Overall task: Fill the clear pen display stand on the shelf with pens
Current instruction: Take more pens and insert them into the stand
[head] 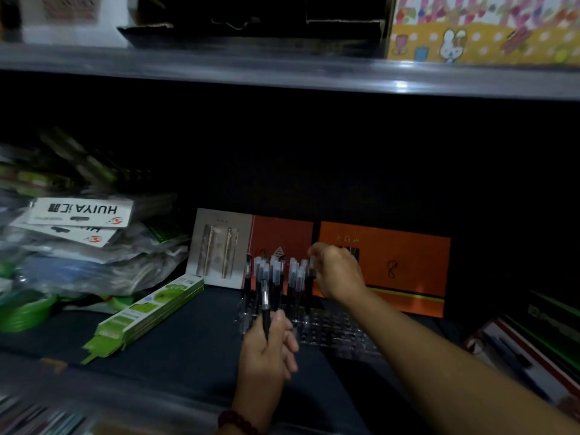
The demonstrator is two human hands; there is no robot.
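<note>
Your left hand (268, 350) is gripping a pen (265, 304) upright in front of the stand (339, 337), which is sitting on the shelf (188, 340) before the orange boxes (408, 262). Your right hand (337, 271) is pinching the end pen (310, 279) of the row (276, 274) standing at its left.

- A single view comes from the camera on my head, facing forward and down into a dark shelf bay.
- It sits close: my left hand (266, 343) and right hand (337, 271) reach in from the bottom edge, and my right forearm fills the lower right corner.
- The shelf board (188, 340) spans the lower half, with the clear pen stand (329, 331) just below the frame's middle.
- The upper shelf edge (282, 70) crosses the top, slanting down to the right; the left side is blurred.
</note>
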